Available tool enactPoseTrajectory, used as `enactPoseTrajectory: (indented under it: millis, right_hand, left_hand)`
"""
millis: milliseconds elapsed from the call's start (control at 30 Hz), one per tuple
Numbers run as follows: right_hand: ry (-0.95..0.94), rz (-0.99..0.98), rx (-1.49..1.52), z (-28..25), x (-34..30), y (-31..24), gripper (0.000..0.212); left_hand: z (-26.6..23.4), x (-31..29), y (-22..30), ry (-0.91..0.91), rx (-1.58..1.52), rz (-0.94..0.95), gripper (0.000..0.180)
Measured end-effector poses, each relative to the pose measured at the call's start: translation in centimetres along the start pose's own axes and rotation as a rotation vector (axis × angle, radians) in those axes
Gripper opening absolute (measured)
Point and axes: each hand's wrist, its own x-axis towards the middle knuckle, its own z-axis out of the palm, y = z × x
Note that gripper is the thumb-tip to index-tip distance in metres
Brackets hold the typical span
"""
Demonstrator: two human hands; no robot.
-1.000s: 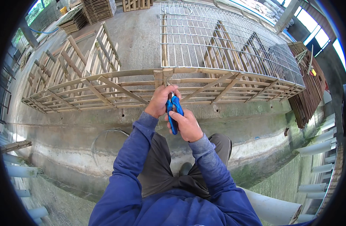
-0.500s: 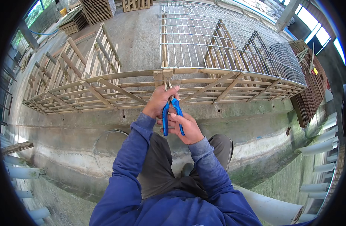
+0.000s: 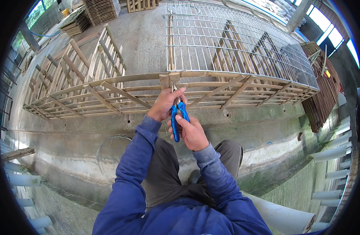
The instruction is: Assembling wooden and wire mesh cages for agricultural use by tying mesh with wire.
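Plier handles [image 3: 174,126] have drawn closer, right hand [image 3: 194,134] squeezing them, left hand [image 3: 163,104] curled, its hold unclear.

You look through one wide fisheye, the left of a pair on your head, angled down and forward, with your left hand [image 3: 163,104] and right hand [image 3: 193,133] near mid-view and concrete floor [image 3: 144,39] farther off.

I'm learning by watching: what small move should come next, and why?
Probably a light squeeze on the blue-handled pliers with the right hand: the handles stand somewhat apart in its grip, the pliers point up toward the wooden post, and the left hand is close beside their upper end.
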Motion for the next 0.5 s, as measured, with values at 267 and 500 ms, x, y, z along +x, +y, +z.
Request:
enactPoseTrajectory:
  millis: [267, 500]
  right_hand:
    - [-0.38, 0.134, 0.593, -1.3, 0.0, 0.4, 0.037]
    - [0.5, -0.598, -1.42, 1.6, -3.4, -0.1, 0.048]
  left_hand:
    - [1.7, 0.2, -0.2, 0.042, -0.389, -0.156, 0.036]
    - [3.0, 1.0, -0.4, 0.214, -0.334, -0.128, 0.037]
